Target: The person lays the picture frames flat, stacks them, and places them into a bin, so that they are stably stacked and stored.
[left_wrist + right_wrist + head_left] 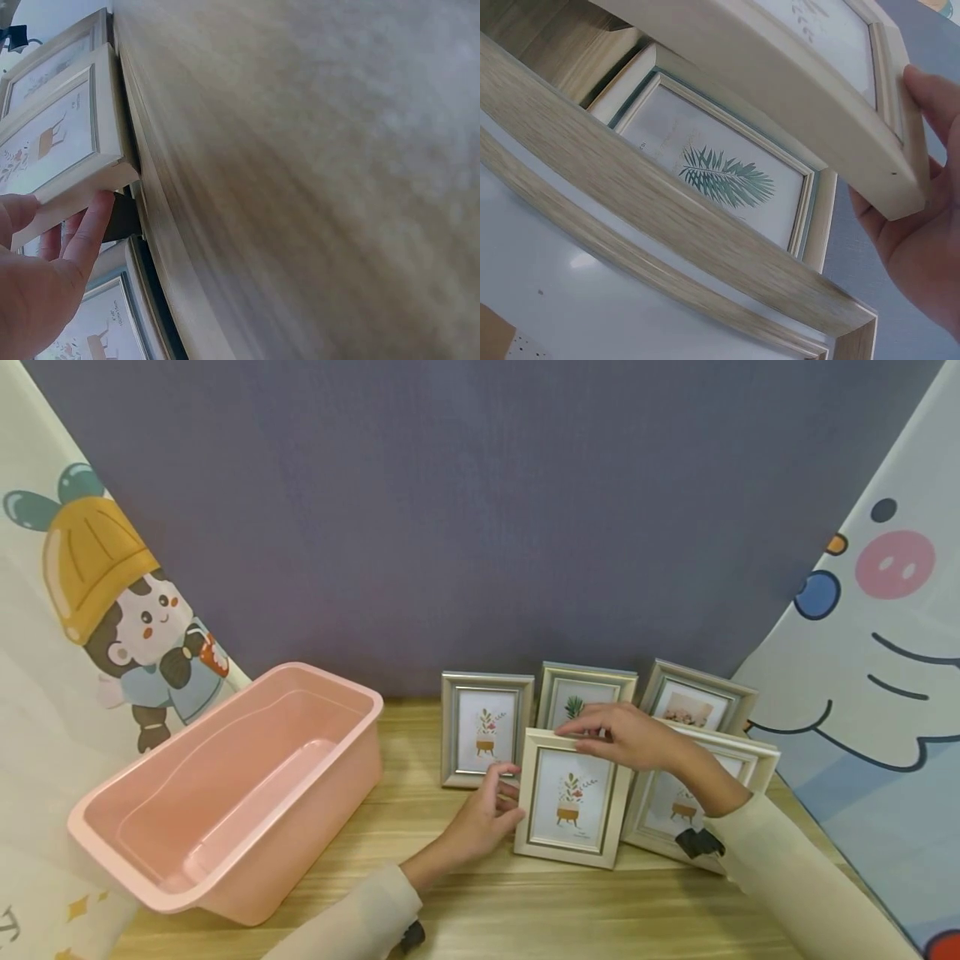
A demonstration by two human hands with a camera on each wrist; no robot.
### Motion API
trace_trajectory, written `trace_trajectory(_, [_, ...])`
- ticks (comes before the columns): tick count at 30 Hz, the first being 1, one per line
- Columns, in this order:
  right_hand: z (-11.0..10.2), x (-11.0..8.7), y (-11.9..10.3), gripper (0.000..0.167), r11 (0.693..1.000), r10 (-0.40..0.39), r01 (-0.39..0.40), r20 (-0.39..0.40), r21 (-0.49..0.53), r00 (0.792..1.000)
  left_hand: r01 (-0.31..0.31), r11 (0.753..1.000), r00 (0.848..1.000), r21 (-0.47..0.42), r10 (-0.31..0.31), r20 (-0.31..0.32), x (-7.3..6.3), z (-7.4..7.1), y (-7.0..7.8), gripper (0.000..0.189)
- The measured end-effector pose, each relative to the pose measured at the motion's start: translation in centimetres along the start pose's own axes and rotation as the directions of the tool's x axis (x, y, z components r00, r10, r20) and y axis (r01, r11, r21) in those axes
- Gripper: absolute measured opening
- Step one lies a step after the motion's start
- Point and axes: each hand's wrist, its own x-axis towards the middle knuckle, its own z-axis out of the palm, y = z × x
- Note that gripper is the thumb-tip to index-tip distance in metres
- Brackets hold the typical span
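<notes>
A cream picture frame (570, 802) with a potted-plant print stands upright on the table in the head view. My right hand (633, 737) grips its top edge; in the right wrist view the thumb (934, 94) lies on the front and the fingers go behind. At its left side is my left hand (478, 822), the fingers loosely bent. In the left wrist view an index fingertip (101, 201) touches the frame's side edge and the thumb is near the front corner. Close on the right, partly behind my right arm, leans another cream frame (647, 810).
Behind stand a silvery frame (450, 727), a frame with a green leaf print (558, 693) and a frame with a pinkish print (686, 706). A pink plastic tub (300, 814) sits on the wooden table (525, 914) at left. A grey backdrop (480, 527) rises behind.
</notes>
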Motion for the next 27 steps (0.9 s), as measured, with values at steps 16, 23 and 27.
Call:
trace_trajectory(16, [-0.8, -0.1, -0.2, 0.029, 0.999, -0.017, 0.015, -0.044, -0.045, 0.999, -0.033, 0.996, 0.999, 0.080, 0.035, -0.018, 0.7, -1.1, 1.1, 0.058])
trace_trajectory(23, [-1.1, -0.2, -0.2, 0.028, 0.997, -0.061, 0.057, -0.099, -0.046, 0.993, -0.051, 0.996, 0.999, 0.076, 0.051, -0.005, 0.8, -1.9, 2.2, 0.060])
trace_trajectory(27, [-1.3, -0.3, -0.3, 0.030, 0.998, -0.055, 0.052, -0.112, -0.029, 0.992, -0.094, 0.990, 0.996, 0.109, 0.094, 0.003, 0.8, -2.3, 2.7, 0.060])
